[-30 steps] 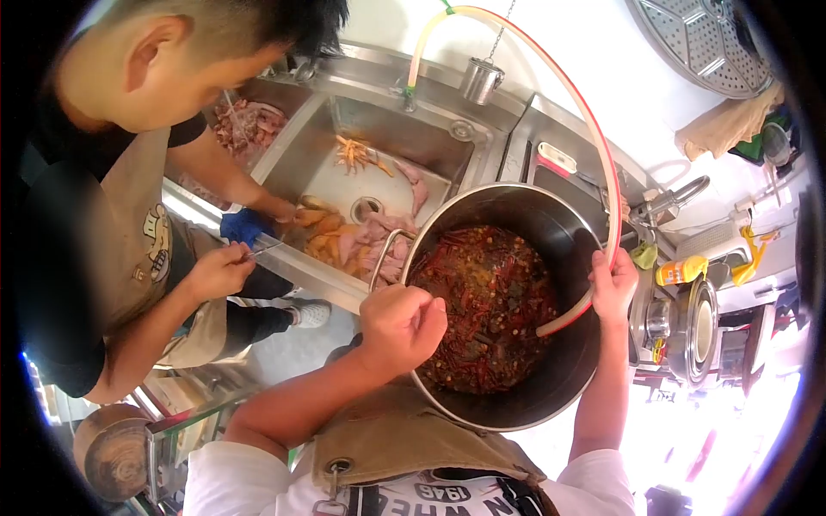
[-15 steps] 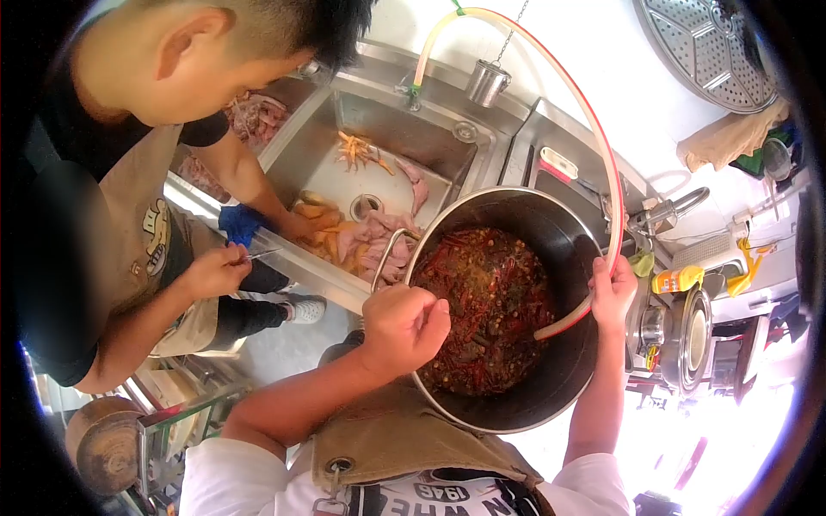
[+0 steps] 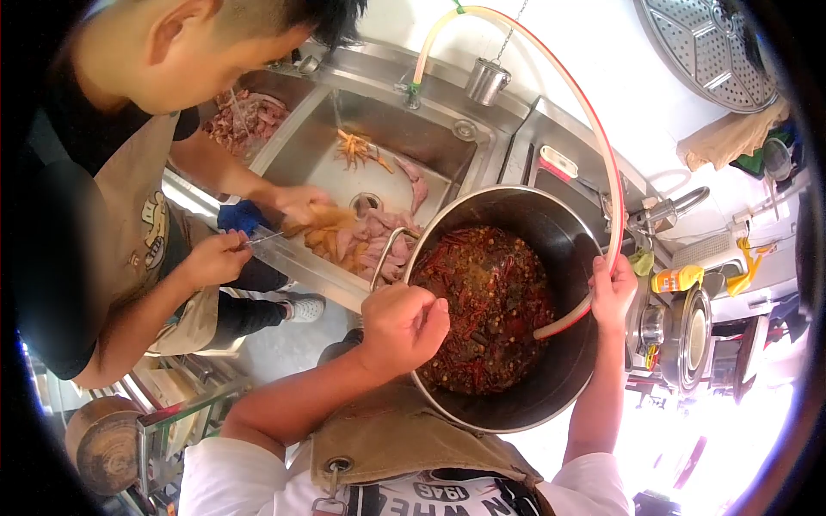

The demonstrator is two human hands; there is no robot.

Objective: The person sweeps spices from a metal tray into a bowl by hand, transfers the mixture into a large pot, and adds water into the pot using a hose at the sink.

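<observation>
A large metal pot (image 3: 572,206) stands before me, with dark liquid, red chilies and spices (image 3: 486,318) inside. My left hand (image 3: 404,331) is closed in a fist at its left rim, over the lower part of the looped pot handle (image 3: 384,255); the curled fingers hide the grip itself. At the right rim my right hand (image 3: 613,292) is closed around a pale hose (image 3: 602,138) with a red stripe. The hose arches down from the wall, and its end points into the pot just above the contents. I cannot make out water flowing from it.
Left of the pot is a steel sink (image 3: 297,142) with pale meat pieces (image 3: 387,236) and yellow chicken feet (image 3: 354,150). A co-worker (image 3: 129,215) leans over it, holding a thin tool. A small metal cup (image 3: 488,82) hangs by a chain; a yellow bottle (image 3: 677,279) lies at right.
The co-worker's far hand has lifted back from the meat with a yellowish piece, and their head has shifted left. My hands and the hose have stayed in place.
</observation>
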